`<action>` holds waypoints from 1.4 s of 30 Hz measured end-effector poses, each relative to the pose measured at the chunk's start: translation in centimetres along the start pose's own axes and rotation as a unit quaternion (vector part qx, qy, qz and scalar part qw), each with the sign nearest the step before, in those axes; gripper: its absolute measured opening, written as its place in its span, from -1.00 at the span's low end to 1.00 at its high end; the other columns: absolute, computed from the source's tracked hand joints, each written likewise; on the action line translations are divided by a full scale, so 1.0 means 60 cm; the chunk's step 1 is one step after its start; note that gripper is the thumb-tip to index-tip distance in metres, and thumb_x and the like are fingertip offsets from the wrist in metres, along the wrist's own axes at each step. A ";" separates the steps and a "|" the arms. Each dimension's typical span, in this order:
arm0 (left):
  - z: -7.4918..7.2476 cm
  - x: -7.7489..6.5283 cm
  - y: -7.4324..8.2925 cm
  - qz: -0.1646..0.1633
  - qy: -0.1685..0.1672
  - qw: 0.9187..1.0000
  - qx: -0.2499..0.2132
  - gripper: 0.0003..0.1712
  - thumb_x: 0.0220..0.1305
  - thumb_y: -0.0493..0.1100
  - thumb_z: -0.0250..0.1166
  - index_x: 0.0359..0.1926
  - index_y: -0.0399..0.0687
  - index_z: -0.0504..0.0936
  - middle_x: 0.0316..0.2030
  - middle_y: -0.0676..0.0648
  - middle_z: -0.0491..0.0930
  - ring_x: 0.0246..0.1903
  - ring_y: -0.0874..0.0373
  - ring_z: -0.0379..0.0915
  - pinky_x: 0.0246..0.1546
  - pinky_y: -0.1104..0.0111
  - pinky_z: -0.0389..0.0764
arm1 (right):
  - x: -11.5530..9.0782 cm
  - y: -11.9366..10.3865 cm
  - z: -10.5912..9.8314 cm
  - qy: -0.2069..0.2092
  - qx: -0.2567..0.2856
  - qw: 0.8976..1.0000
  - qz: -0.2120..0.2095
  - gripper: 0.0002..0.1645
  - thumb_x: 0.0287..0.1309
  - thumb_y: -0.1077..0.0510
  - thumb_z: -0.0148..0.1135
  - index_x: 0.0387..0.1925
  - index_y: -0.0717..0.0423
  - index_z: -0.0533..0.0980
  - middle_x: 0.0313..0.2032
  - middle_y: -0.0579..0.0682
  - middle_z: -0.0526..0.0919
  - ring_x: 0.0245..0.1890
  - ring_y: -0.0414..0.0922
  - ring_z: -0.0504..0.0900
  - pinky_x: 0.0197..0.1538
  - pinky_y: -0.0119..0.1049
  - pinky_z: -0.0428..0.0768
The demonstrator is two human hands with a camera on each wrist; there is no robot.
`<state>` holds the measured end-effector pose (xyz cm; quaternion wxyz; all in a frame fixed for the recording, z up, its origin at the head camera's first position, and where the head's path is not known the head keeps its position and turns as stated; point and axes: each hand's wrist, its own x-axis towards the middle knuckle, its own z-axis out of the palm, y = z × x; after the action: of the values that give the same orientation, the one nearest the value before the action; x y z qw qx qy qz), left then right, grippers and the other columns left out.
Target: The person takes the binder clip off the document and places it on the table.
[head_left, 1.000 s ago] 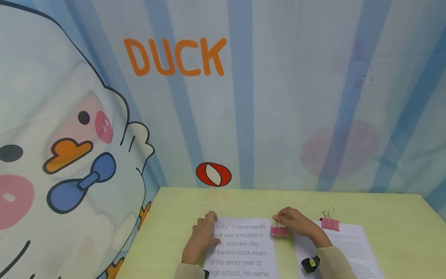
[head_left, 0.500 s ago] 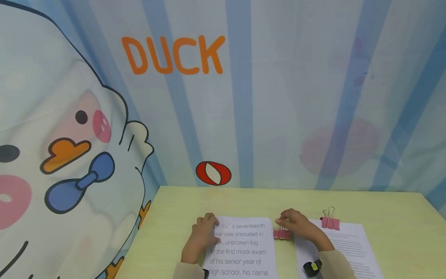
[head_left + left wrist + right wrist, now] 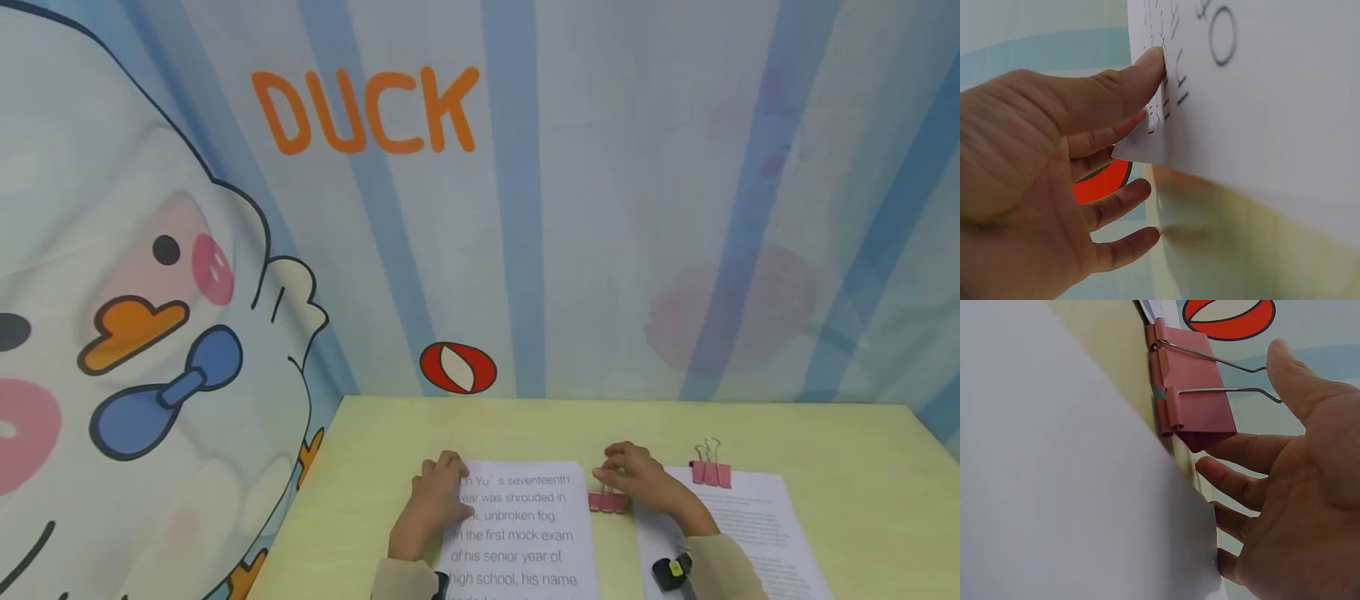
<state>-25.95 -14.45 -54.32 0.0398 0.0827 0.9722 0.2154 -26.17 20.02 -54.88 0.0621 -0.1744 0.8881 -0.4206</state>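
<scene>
My left hand (image 3: 433, 500) grips the left edge of a large-print sheet of paper (image 3: 517, 533). In the left wrist view, the thumb (image 3: 1141, 72) lies on the printed side, with fingers behind the corner. A pink binder clip (image 3: 608, 502) sits just right of that sheet, its wire handles toward my right hand (image 3: 647, 479). The right wrist view shows that hand's fingers spread and nearly straight. Its thumb (image 3: 1291, 375) is right at the clip's handle end, and the index finger reaches behind the clip's lower edge.
Another printed stack (image 3: 742, 533) lies to the right, with several pink binder clips (image 3: 711, 473) at its top edge. The pale yellow table (image 3: 420, 425) ends at a striped blue curtain (image 3: 600, 208) printed with ducks. A black wrist device (image 3: 671, 572) is on the right sleeve.
The binder clip has shifted right, away from the large-print sheet's edge, and then stayed put. My right thumb and index finger have parted. The left hand has stayed on the sheet.
</scene>
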 end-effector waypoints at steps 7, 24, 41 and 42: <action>-0.001 0.000 0.005 -0.002 0.001 1.000 0.000 -0.43 -0.05 -0.24 0.63 0.00 -0.16 0.59 0.25 -0.19 0.40 0.16 -0.19 0.28 0.18 -0.12 0.36 | 0.000 0.004 0.002 0.013 -0.013 1.000 -0.009 -0.60 0.40 -0.02 0.22 -0.15 0.28 0.68 0.19 0.39 0.48 0.26 0.42 0.32 0.22 0.37 0.33; -0.016 -0.010 0.013 -0.001 0.000 1.000 -0.020 -0.57 0.06 -0.20 0.55 -0.04 -0.14 0.62 0.35 -0.33 0.31 0.26 -0.33 0.26 0.19 -0.25 0.35 | 0.000 -0.002 -0.009 0.046 0.005 0.999 -0.010 -0.54 0.45 0.03 0.14 0.03 0.40 0.56 0.18 0.42 0.50 0.25 0.42 0.38 0.26 0.33 0.34; -0.042 -0.010 0.049 0.083 0.029 0.995 -0.047 -0.47 0.22 -0.15 0.45 0.17 -0.21 0.55 0.29 -0.25 0.40 0.18 -0.26 0.42 0.17 -0.12 0.48 | -0.020 -0.009 -0.062 0.080 -0.023 0.996 -0.017 -0.55 0.45 0.04 0.16 0.07 0.37 0.55 0.13 0.34 0.57 0.22 0.33 0.47 0.20 0.26 0.44; -0.041 -0.008 0.054 0.086 0.025 0.995 -0.050 -0.45 0.22 -0.15 0.45 0.19 -0.22 0.54 0.29 -0.25 0.40 0.19 -0.26 0.42 0.18 -0.11 0.48 | -0.022 -0.009 -0.065 0.083 -0.024 0.996 -0.019 -0.55 0.45 0.04 0.16 0.08 0.38 0.54 0.13 0.35 0.56 0.22 0.34 0.46 0.20 0.26 0.44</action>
<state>-25.28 -12.63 -50.71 0.0009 0.1581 0.9501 0.2689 -25.79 23.03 -52.03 -0.0244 -0.1569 0.8965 -0.4135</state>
